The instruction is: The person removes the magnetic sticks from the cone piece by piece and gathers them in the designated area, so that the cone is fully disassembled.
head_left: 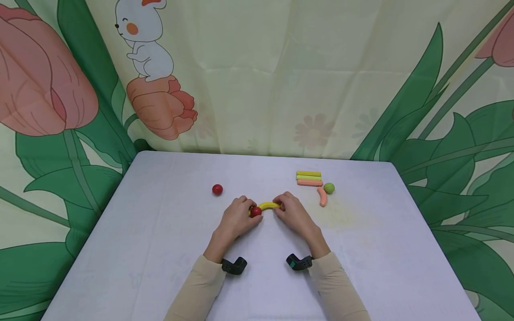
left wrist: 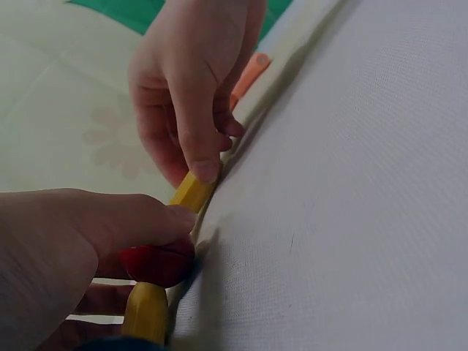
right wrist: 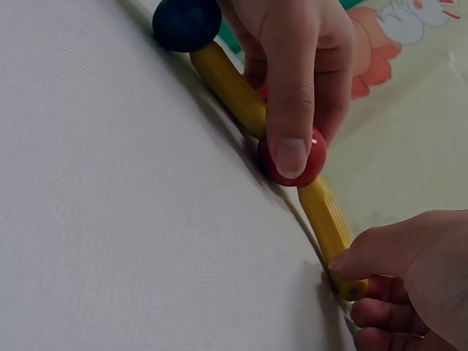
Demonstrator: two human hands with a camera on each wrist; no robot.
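Observation:
My left hand (head_left: 237, 218) grips a glossy red ball (head_left: 255, 211), its thumb lying over the ball. A curved yellow rod (head_left: 267, 205) reaches from that ball to my right hand (head_left: 296, 216), which pinches its far end between thumb and fingers. In the right wrist view, a second yellow rod (right wrist: 230, 86) meets the ball's other side, with a dark blue ball (right wrist: 186, 24) at its outer end. My left hand mostly hides these two in the head view. The joined pieces lie low along the white tabletop.
Another red ball (head_left: 217, 190) sits farther back on the left. At back right are straight yellow (head_left: 308, 173), light green (head_left: 308, 178) and pink rods (head_left: 309, 183), side by side. Near them are a green ball (head_left: 329, 188) and a curved pink rod (head_left: 322, 196). A printed curtain (head_left: 249, 89) hangs behind the table.

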